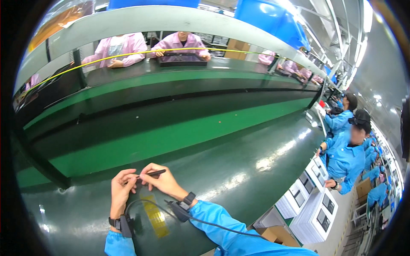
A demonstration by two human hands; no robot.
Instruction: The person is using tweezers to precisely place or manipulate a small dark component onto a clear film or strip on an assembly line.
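My left hand (123, 187) and my right hand (163, 181) are close together above the dark green tabletop (222, 170). A slim dark pen-like tool (157, 173) is pinched in my right fingers, its back end pointing right and its tip toward the left hand. The left thumb and fingers are pressed together at that tip; whatever they hold is too small to make out. Just below the hands, a yellow translucent strip (156, 217) lies flat on the table. Both wrists wear black strapped devices, and a black cable (205, 222) runs between them and my body.
A green conveyor belt (171, 141) runs beyond the table, with a dark post (42, 158) at left. Stacked white panels or boxes (316, 213) and a cardboard box (277, 235) stand at right, beside a person in blue (346, 158). People in pink sit across the line.
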